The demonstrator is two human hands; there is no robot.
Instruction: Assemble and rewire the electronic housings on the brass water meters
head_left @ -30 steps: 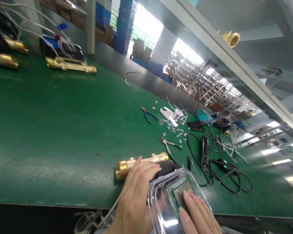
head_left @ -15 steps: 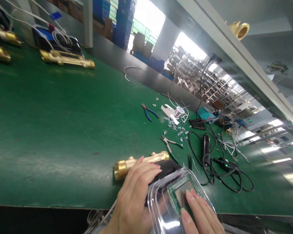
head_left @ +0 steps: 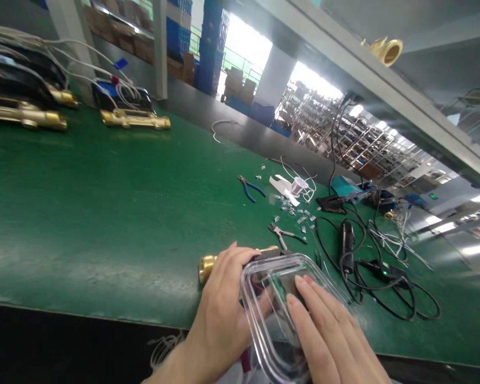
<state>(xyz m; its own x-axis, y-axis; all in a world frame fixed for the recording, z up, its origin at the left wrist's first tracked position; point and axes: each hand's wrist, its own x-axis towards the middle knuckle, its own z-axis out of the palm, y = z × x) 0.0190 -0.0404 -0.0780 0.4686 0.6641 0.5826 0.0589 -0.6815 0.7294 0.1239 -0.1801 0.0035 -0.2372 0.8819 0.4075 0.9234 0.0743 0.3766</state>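
A brass-bodied meter lies at the near edge of the green bench, its threaded end poking out to the left. My left hand curls over the brass body and the black housing, gripping them. A clear plastic cover sits over a green circuit board on the meter. My right hand lies flat on top of that cover, fingers stretched and together, pressing on it.
Blue-handled pliers, small cutters, a wire spool, scattered small clips and coiled black cables lie behind the meter. More brass meters with white wires line the far left. A shelf beam with a brass fitting runs overhead.
The clear cover has tilted up and shifted left over the meter. My left hand now covers more of the brass body. The view has swung, showing more of the far-left meters.
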